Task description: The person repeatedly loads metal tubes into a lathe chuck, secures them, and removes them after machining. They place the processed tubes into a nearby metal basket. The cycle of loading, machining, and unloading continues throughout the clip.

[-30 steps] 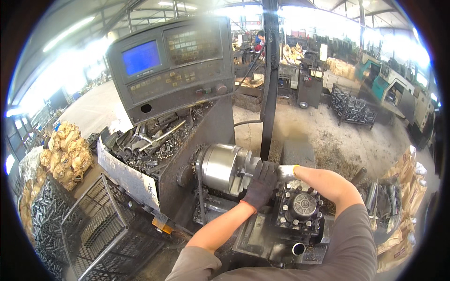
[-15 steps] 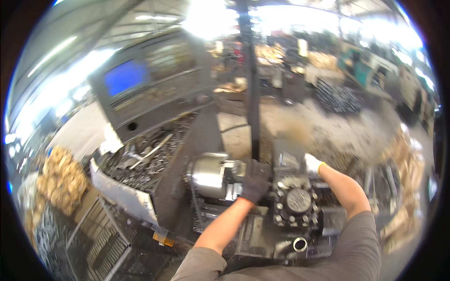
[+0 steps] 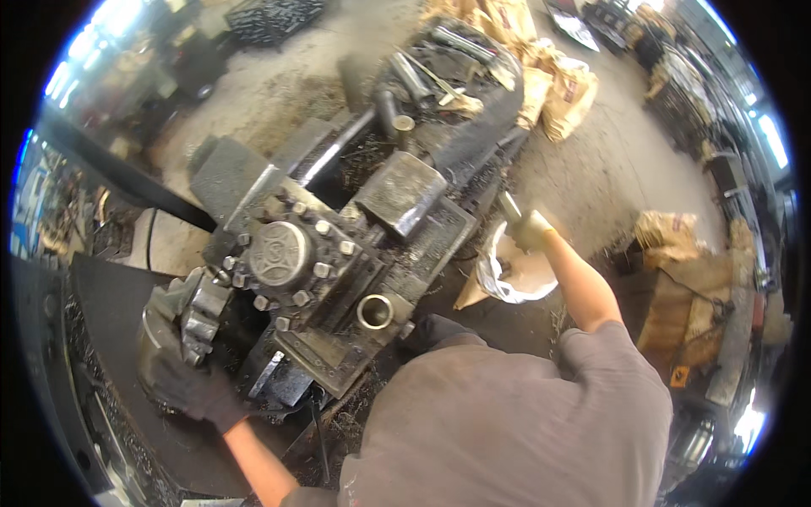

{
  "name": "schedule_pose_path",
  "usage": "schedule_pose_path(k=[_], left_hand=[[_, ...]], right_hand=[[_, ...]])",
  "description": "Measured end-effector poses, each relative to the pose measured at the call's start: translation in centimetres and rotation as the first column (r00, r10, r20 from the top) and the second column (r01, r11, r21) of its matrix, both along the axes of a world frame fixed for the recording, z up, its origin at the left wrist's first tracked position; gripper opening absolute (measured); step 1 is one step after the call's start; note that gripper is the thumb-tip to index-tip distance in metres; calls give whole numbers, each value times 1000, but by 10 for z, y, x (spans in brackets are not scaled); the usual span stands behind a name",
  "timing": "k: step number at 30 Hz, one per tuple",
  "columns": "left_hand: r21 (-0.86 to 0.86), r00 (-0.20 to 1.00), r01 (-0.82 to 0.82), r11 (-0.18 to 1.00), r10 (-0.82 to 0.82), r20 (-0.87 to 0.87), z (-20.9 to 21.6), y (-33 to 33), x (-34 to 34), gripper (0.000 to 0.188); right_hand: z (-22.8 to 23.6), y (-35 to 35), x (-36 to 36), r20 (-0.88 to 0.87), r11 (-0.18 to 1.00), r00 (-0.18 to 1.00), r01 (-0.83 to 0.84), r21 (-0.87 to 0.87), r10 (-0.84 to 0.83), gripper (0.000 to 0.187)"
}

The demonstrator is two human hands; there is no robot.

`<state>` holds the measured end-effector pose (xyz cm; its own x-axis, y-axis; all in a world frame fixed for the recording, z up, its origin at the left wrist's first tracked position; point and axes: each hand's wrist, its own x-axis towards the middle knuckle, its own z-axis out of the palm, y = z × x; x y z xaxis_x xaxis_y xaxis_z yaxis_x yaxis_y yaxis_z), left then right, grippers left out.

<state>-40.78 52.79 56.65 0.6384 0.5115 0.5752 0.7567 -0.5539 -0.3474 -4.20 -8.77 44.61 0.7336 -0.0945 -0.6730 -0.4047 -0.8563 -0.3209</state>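
My left hand, in a dark glove, rests against the lower side of the lathe's metal chuck with its fingers stretched out; their tips blend into the dark surface. In the pale glove of my right hand, a short shiny metal cylinder is gripped and points up and away from me. That hand is over an open bag with a white lining, whose contents I cannot make out. Between my arms sits the square tool turret with bolts around its round cap. A metal ring-shaped tube end stands near my body.
Metal bars and tools lie on the lathe's far end. Brown paper sacks stand beyond it. At the right are a wooden box and another sack. A dark post slants across the left.
The view has swung to the right and down. My right hand has moved from beside the turret to above the bag, with the metal cylinder now visible in it. My left hand remains by the chuck.
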Motion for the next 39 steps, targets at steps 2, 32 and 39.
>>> schedule_pose_path(k=[2, 32, 39], left_hand=[[2, 1000, 18, 1000, -18, -3, 10, 21, -4, 96], [-205, -566, 750, 629, 770, 295, -141, -158, -214, 27], [-441, -562, 667, 601, 794, 232, -156, -152, -304, 48]], right_hand=[[-28, -31, -7, 230, 987, 964, -112, -116, 137, 41], [169, 513, 38, 328, -248, -443, -833, -495, 835, 29], [116, 539, 69, 253, -290, -291, -956, -42, 922, 34]])
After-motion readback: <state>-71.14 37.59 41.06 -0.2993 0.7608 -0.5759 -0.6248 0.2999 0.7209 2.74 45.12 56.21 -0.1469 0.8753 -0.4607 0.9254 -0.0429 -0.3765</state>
